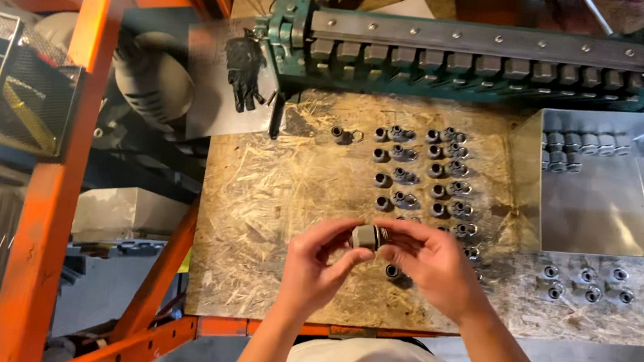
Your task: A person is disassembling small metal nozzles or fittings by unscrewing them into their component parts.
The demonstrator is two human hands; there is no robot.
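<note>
Top of the view: a long green and grey metal machine [476,50] runs across the back of the bench [271,223], a row of square steel blocks lined up along its front. A black glove [243,71] hangs off its left end. Over on the left stands the orange steel frame [62,180], with a wire mesh basket [9,80] holding yellow and red tools.

On the right sits an open metal tray [610,209], and a short row of finished grey fittings [581,143] rests against its back wall. The bench top is rough chipboard, and on it, in neat columns, stand small dark sleeves and ringed parts [417,174]. Another cluster of small fittings [588,283] sits near the right edge, below the tray.

Now the hands, at the centre front. The left hand [313,271] and the right hand [436,263] meet just above the bench, both grips narrow, fingertips pinched on one small grey cylindrical fitting [368,237] held between them. One loose dark sleeve [392,272] lies right beneath the right hand's fingers.
</note>
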